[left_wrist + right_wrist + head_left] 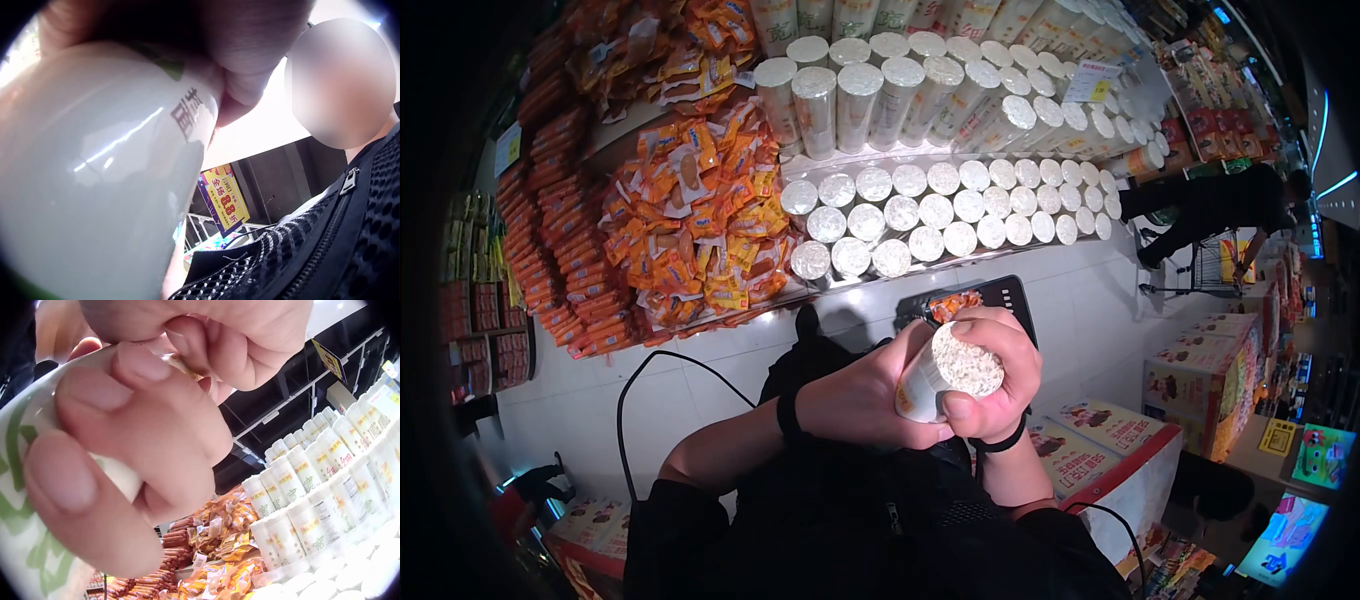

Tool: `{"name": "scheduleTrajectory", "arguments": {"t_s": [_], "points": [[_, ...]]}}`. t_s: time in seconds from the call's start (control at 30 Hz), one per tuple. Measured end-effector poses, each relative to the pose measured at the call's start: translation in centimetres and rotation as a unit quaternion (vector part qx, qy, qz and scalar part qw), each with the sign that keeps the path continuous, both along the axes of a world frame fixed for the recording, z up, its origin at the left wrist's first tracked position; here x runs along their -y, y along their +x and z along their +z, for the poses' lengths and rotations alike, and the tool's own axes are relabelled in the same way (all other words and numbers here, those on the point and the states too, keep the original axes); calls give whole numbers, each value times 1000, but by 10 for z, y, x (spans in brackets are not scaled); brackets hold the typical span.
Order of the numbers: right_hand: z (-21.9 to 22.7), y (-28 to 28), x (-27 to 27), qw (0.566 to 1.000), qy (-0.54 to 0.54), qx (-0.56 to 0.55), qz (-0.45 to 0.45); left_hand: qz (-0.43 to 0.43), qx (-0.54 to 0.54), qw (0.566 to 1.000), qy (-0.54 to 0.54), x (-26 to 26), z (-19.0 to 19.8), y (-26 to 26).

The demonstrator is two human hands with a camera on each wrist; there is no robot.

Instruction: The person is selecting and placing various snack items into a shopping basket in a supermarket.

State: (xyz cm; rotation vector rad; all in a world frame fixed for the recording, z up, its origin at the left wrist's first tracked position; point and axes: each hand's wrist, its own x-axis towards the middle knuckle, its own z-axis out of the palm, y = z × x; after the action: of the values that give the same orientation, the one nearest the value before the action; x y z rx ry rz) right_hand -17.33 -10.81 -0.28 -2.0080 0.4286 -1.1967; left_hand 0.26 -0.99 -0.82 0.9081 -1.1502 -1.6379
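Note:
Both hands hold one white, round pack of dried noodles [922, 386] in front of the body, its pale speckled end tilted up. My left hand [862, 397] grips its left side, with the thumb along the lower edge. Around the far and right side curl the fingers of my right hand [1018, 365], its thumb at the near rim. In the left wrist view the smooth wrapper [106, 169] fills the left part, with dark print near the fingers. Green print shows on the pack [25, 506] in the right wrist view, where bent fingers [62, 472] press against it.
Upright noodle packs [815, 110] stand in rows on the display ahead, with lower rows in front. Orange snack bags [685, 210] are heaped to the left. Beyond the hands is a dark basket [1010, 300] with an orange pack. Printed cartons [1115, 430] and a person's shopping cart [1208, 265] are right.

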Motion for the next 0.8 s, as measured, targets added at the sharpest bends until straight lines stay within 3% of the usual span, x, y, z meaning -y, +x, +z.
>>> {"name": "scheduleTrajectory", "arguments": {"t_s": [0.1,0.67,0.8], "points": [[-7,3,-10,998,42,40,-20,10,30,998,-46,0,-6,-2],[4,-1,-4,1000,-8,-11,-7,1,8,1000,-15,0,3,-1],[-1,0,-11,999,33,16,-17,-6,5,1000,-12,0,2,0]]}}
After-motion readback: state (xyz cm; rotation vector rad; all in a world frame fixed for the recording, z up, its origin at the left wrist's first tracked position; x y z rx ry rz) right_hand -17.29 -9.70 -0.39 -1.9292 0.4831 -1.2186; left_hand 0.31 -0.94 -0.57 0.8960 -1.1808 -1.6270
